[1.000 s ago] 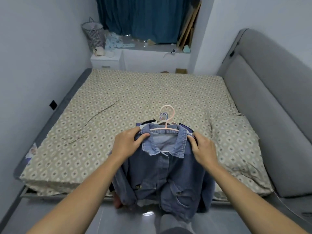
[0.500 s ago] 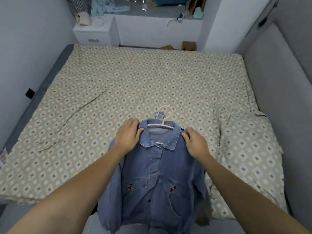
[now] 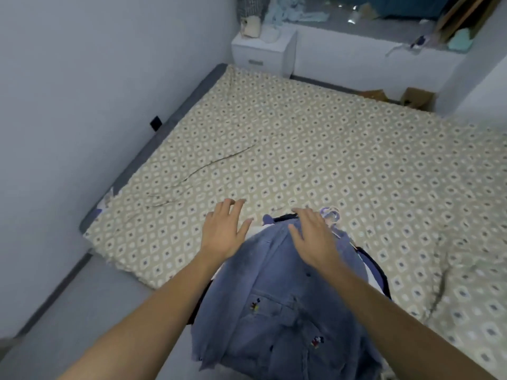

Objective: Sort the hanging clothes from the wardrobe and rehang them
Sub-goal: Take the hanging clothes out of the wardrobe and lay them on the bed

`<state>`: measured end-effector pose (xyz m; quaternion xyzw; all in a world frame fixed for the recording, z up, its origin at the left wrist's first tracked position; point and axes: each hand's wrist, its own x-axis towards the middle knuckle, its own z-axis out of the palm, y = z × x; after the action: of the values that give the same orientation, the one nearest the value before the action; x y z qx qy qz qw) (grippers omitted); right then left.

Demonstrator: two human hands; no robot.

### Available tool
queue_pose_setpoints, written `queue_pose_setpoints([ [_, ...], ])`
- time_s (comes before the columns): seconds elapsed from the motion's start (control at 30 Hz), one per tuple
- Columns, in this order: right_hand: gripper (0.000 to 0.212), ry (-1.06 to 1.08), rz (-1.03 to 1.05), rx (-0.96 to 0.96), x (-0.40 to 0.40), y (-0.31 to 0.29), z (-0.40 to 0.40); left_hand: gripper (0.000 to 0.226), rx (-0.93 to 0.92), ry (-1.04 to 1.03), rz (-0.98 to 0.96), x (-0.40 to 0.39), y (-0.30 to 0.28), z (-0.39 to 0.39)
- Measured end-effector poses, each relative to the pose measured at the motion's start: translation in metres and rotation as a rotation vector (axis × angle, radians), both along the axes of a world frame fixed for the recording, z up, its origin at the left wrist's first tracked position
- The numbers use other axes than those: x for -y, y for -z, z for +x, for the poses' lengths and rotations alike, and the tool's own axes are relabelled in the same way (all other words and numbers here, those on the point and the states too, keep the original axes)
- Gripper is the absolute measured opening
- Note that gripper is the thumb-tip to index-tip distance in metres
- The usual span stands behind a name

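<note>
The bed [image 3: 315,149], under a cream diamond-patterned sheet, fills the middle of the frame and runs to the upper right. A white nightstand [image 3: 263,54] stands at the top centre against the wall. At the lower centre a denim jacket [image 3: 277,303] lies on top of a small pile of other garments at the near edge of the bed, its hem hanging off toward the bottom of the frame. The pale hook of its hanger [image 3: 330,216] peeks out just right of the collar. The left hand [image 3: 223,231] hovers just left of the collar over the sheet, fingers spread and holding nothing. The right hand [image 3: 314,237] is over the collar area, fingers straight and relaxed, gripping nothing; whether the palm touches the cloth cannot be told. This looks like the laying-out step, the pile set down for sorting. The next move likely calls for picking out one garment by its hanger, without dragging the rest off the bed.
</note>
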<state>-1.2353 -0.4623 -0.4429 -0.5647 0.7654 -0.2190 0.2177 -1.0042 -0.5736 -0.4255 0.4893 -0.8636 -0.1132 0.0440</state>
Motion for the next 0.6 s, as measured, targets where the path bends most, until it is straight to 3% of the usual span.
queue_pose_setpoints([
  [0.17, 0.052, -0.276, -0.139, -0.013, 0.062, -0.048, 0.109, 0.061, 0.013, -0.254, -0.113, -0.014, -0.048, 0.125],
  [0.33, 0.054, -0.544, -0.242, -0.03, 0.073, -0.089, 0.236, 0.06, 0.04, -0.491, -0.227, -0.075, -0.092, 0.253],
  [0.6, 0.058, -1.09, -0.388, -0.003, -0.021, -0.147, 0.487, 0.063, 0.181, -1.065, -0.305, -0.307, -0.153, 0.458],
])
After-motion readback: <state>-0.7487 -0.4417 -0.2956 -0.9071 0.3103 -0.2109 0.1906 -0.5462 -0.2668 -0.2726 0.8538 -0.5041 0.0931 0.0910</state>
